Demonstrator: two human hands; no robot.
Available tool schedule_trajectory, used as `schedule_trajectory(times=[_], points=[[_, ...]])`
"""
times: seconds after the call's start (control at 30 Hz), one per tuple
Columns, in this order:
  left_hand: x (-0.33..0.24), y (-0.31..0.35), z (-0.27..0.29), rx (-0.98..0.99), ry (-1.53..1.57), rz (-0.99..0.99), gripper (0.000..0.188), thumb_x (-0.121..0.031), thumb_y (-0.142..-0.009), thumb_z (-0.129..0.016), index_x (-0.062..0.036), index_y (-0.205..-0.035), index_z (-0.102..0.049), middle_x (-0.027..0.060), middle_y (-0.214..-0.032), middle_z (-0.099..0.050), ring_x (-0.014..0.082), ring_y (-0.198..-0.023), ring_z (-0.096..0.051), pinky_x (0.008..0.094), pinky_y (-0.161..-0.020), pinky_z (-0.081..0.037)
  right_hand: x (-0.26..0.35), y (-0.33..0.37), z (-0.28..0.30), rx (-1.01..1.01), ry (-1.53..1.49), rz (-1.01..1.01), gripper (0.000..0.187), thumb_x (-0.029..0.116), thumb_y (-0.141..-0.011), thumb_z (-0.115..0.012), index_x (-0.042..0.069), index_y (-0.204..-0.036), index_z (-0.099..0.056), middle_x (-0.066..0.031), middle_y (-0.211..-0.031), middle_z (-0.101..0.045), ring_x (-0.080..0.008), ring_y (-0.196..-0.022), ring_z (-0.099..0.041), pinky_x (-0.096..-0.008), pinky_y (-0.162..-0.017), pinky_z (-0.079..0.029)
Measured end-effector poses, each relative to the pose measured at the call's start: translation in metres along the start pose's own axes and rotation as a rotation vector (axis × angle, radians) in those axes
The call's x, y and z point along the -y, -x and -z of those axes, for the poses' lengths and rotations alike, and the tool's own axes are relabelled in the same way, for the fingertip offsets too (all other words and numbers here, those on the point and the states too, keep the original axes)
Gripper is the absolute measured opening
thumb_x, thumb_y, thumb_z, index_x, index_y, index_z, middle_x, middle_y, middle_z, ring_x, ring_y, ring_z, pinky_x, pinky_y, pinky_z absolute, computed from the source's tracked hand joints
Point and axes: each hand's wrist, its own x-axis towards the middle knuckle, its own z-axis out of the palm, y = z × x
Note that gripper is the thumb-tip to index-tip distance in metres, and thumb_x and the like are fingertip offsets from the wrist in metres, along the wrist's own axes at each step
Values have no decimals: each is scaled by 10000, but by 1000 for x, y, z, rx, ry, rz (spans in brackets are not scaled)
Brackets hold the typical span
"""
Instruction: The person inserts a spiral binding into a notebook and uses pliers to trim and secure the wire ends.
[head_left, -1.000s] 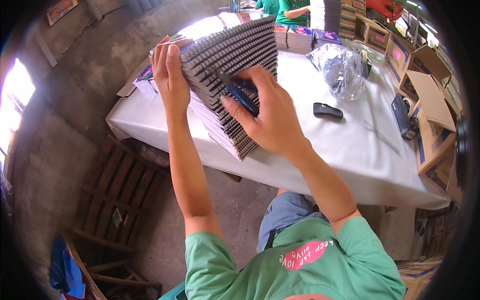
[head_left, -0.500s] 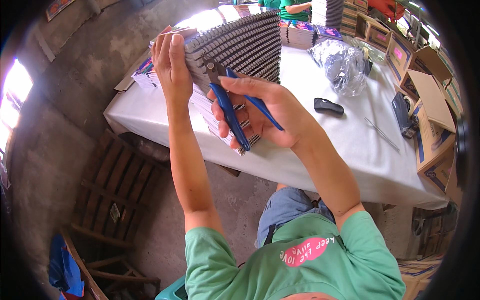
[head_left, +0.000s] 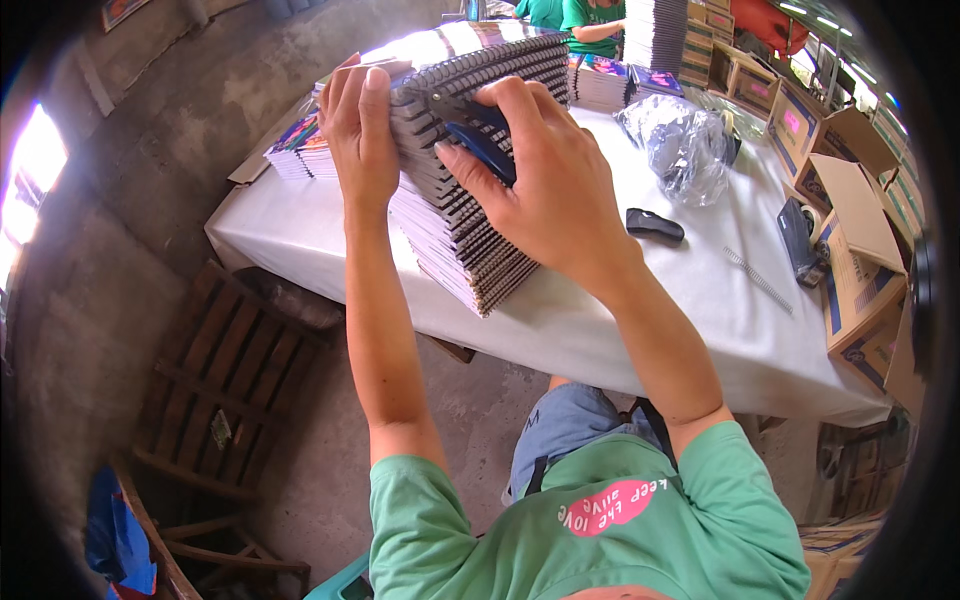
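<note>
A tall stack of spiral-bound notebooks [head_left: 455, 235] stands at the table's near edge, black coils toward me. My left hand [head_left: 360, 140] grips the left corner of the top notebooks, its thumb along their edge. In my right hand [head_left: 550, 180], back of the hand upward, is a pair of blue-handled pliers [head_left: 485, 150]. Their metal jaws meet the coil end at the corner of an upper notebook, close to my left thumb. My right fingers partly cover the handles, and the exact bite of the jaws is too small to make out.
Right of the stack, a white-covered table [head_left: 600, 330] bears a black stapler-like tool [head_left: 655, 226], a loose coil [head_left: 757, 280], a clear plastic bag [head_left: 680, 145] and a tape dispenser [head_left: 803, 240]. Open cartons [head_left: 865, 260] line the right side. Beyond, a person in green [head_left: 595, 25] stands near other notebook stacks.
My right hand has risen and turned palm down over the coils. The pliers' handles, which pointed down toward me, now slant to the right under my fingers. The left hand keeps its hold.
</note>
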Motion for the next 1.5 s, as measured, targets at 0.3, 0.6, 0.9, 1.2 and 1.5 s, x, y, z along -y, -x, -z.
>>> schedule_trajectory(times=[0.3, 0.6, 0.9, 1.2, 1.5], points=[[-5, 6, -3, -4, -29, 27, 451, -375, -950, -350, -80, -933, -691, 88, -1022, -617, 300, -1150, -447, 416, -1011, -247, 5, -15, 26, 440, -115, -186, 300, 312, -890, -576, 34, -952, -482, -112, -774, -615, -264, -692, -640, -370, -598, -512], [-6, 3, -1, 9, -22, 47, 512, -400, -961, -304, -65, -929, -690, 101, -1056, -609, 294, -1172, -435, 432, -1025, -245, -9, -21, 38, 730, -929, -667, 397, 378, -879, -586, 19, -1046, -547, -78, -904, -605, -183, -838, -621, -352, -711, -531], [64, 65, 22, -245, 418, 651, 741, -665, -908, -239, -128, -1413, -307, 110, -1428, -349, 260, -1353, -238, 540, -1076, -24, -164, 181, 74, 447, 539, -589, 422, 416, -864, -588, 103, -1130, -492, -108, -1051, -553, -289, -1017, -557, -499, -874, -403], [211, 231, -6, 353, 916, 1471, 484, -418, -977, -370, -91, -1329, -431, 101, -1275, -514, 220, -1137, -506, 374, -939, -432, -178, 219, 30, 232, 34, -659, 693, 500, -920, -460, 76, -1433, -268, -125, -1466, -273, -234, -1382, -217, -380, -1136, -139], [305, 268, -28, 398, 1443, 1610, 467, -398, -935, -452, -70, -1264, -493, 93, -1208, -571, 229, -1090, -543, 372, -906, -459, -89, 174, -152, -413, -842, -1550, 758, 483, -959, -381, 28, -1468, -51, -121, -1539, -72, -192, -1413, -65, -322, -1143, -82]])
